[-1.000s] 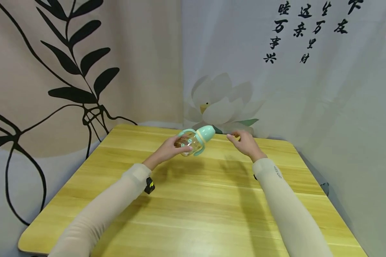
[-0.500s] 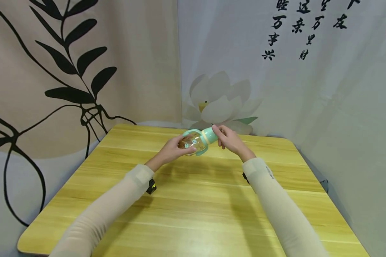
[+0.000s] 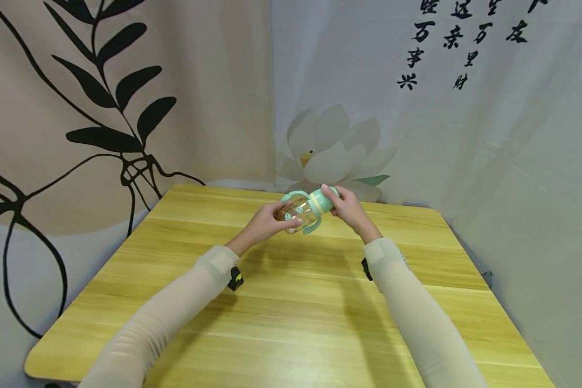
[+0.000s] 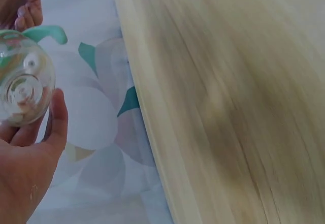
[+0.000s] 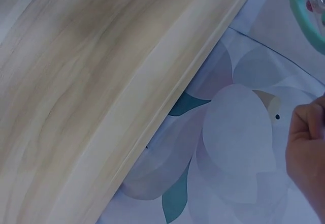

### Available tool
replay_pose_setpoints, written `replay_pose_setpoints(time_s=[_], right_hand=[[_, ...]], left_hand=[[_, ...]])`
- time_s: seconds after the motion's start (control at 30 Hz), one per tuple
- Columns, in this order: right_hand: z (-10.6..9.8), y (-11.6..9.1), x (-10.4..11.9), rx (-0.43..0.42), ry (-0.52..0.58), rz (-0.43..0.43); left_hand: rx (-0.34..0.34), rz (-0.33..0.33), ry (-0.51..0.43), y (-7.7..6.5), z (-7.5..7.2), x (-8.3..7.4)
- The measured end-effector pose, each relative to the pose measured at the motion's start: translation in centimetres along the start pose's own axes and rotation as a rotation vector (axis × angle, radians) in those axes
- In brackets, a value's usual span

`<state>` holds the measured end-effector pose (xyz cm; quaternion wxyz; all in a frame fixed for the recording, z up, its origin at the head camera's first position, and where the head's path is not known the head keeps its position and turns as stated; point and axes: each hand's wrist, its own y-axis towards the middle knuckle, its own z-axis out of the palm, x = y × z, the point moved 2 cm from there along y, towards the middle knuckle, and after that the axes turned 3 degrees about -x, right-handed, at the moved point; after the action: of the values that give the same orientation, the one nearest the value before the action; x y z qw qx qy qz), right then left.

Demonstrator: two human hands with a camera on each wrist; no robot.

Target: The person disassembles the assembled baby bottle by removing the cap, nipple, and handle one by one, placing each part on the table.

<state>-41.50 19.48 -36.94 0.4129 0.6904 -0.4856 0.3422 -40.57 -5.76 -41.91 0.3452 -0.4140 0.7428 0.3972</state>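
A clear baby bottle (image 3: 302, 212) with mint-green side handles is held up over the far part of the table, tilted with its top toward the right. My left hand (image 3: 268, 221) grips the bottle's body near its base. On the mint-green cap (image 3: 322, 200) the thumb and fingers of my right hand (image 3: 347, 209) close from the right side. In the left wrist view the bottle's round base (image 4: 24, 94) faces the camera, with my left fingers beneath it. Only a green handle (image 5: 303, 23) and part of my right hand (image 5: 307, 148) show in the right wrist view.
The wooden table (image 3: 291, 318) lies beneath both arms. Behind its far edge hangs a light curtain (image 3: 446, 145) with a printed lotus flower and dark characters. A beige curtain (image 3: 223, 97) with black leaf prints hangs at the left.
My right hand has come in from the right and now grips the cap, which it did not touch a second ago. The left hand and bottle have shifted slightly right.
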Motion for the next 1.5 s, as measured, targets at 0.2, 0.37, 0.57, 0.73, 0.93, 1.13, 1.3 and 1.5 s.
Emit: replay_pose_setpoints(time_s=[0.2, 0.37, 0.57, 0.73, 0.93, 1.13, 1.3, 1.5], right_hand=[[-0.1, -0.1, 0.2, 0.011, 0.006, 0.017], [-0.1, -0.2, 0.0, 0.014, 0.026, 0.011], [0.1, -0.4, -0.7, 0.012, 0.12, 0.027], [0.0, -0.4, -1.0, -0.003, 0.257, 0.033], [-0.8, -0.2, -1.0, -0.077, 0.248, 0.003], [-2.8, -0.1, -1.6, -0.162, 0.249, 0.008], [-4.7, -0.5, -3.6, -0.23, 0.06, 0.062], [-4.7, -2.0, -7.3, -0.242, -0.384, 0.195]], left_hand=[[0.062, -0.018, -0.115, 0.0, -0.2, 0.4], [0.106, -0.006, -0.179, 0.0, -0.2, 0.9], [0.123, -0.029, -0.223, -0.2, -0.1, 1.1], [0.107, -0.044, -0.215, -0.6, -0.2, 0.7], [0.076, -0.035, -0.164, -0.6, -0.4, 0.9], [0.078, -0.033, -0.161, -0.5, -0.3, 1.2], [0.08, -0.034, -0.145, -0.3, -0.3, 1.1], [0.088, -0.055, -0.15, -0.9, -0.8, 1.6]])
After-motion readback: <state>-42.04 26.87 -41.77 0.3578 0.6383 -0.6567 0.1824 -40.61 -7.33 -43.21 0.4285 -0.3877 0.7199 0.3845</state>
